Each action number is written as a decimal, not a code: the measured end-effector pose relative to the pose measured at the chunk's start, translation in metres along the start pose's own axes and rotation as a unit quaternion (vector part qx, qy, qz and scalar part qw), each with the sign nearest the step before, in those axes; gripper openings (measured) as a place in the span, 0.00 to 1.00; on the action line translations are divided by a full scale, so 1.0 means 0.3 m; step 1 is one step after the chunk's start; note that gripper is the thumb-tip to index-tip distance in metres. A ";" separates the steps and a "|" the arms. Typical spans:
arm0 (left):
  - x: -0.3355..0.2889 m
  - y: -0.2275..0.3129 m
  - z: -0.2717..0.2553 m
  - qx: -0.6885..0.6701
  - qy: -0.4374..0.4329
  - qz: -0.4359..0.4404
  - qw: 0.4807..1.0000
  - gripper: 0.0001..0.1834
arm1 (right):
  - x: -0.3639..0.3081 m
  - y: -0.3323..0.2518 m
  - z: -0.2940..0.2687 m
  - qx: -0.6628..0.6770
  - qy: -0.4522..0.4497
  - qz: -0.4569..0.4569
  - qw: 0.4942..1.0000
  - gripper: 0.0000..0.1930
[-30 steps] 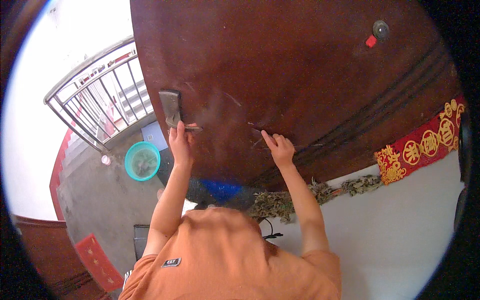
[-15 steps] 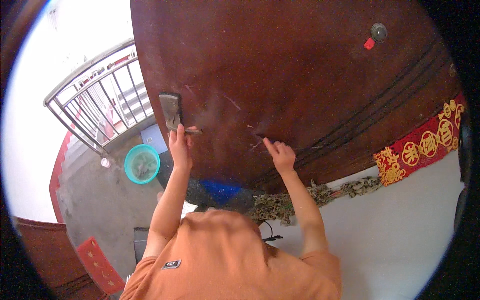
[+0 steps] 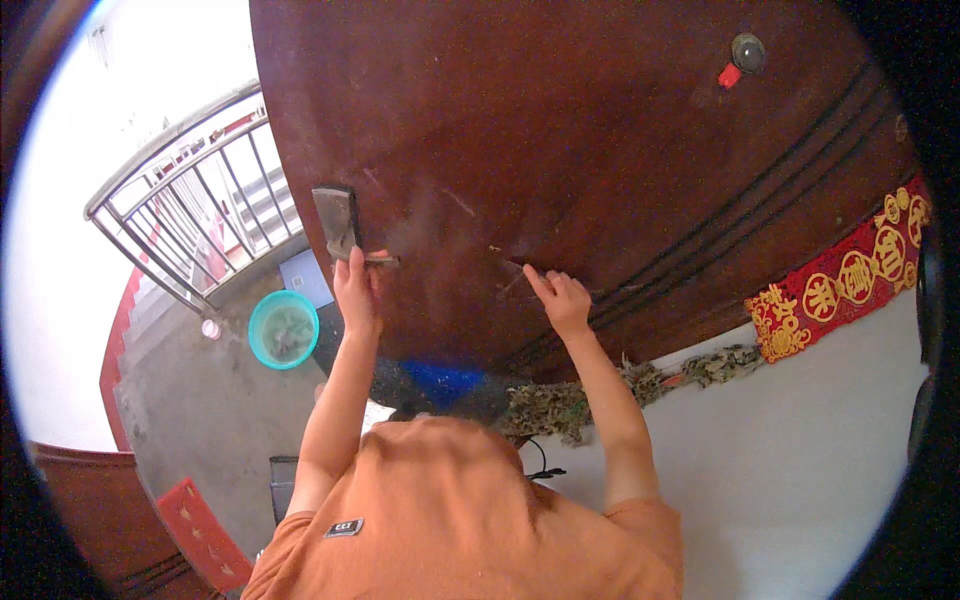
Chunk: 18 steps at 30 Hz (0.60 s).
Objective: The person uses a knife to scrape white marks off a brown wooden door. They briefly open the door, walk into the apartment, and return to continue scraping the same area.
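A dark brown door (image 3: 600, 120) with pale scratches and dusty smudges fills most of the view in front of me. Near its left edge sits a grey metal plate with a lever, a door handle (image 3: 335, 215). My left hand (image 3: 357, 290) is closed around the lever, whose end sticks out to the right of my fingers. My right hand (image 3: 563, 300) is close to the door's surface, index finger reaching forward and the other fingers curled. A small dark thing or mark shows at its fingertip; what it is, I cannot make out.
Down left, a turquoise basin (image 3: 284, 330) stands on the grey floor near a metal stair railing (image 3: 180, 205). Dried plants (image 3: 550, 410) hang along the door frame. A red and gold banner (image 3: 835, 285) is at right, a round knob-like fitting (image 3: 748, 53) at top right.
My right hand has shifted slightly up along the door. My left hand stays on the door handle. The whole view has moved a little.
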State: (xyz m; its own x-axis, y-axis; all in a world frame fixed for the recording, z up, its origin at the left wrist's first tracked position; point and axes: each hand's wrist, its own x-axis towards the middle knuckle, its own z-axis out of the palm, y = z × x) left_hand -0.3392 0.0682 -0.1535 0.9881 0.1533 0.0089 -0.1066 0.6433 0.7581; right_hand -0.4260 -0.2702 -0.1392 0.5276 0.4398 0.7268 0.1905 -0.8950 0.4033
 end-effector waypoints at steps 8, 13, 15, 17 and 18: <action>-0.001 0.019 0.030 0.030 0.024 -0.014 0.999 0.11 | -0.045 -0.014 0.034 0.009 -0.048 -0.016 0.999 0.29; 0.015 0.001 0.000 0.018 0.007 0.002 1.000 0.11 | 0.001 -0.029 0.021 0.025 -0.046 -0.011 0.999 0.28; 0.010 0.004 0.006 0.011 0.007 0.002 1.000 0.11 | 0.002 -0.024 0.018 0.011 -0.050 -0.007 0.999 0.28; 0.001 0.009 0.007 0.013 0.003 -0.005 1.000 0.11 | 0.006 -0.006 0.016 -0.017 -0.027 0.008 0.999 0.28; 0.004 0.002 -0.003 0.015 -0.001 -0.002 1.000 0.11 | -0.011 -0.010 0.020 -0.005 -0.052 -0.021 0.998 0.28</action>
State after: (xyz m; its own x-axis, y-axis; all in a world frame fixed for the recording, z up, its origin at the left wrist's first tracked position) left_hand -0.3383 0.0694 -0.1535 0.9886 0.1502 0.0074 -0.1002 0.6212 0.7772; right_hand -0.4233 -0.2695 -0.1460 0.6023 0.4666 0.6478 0.2064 -0.8748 0.4382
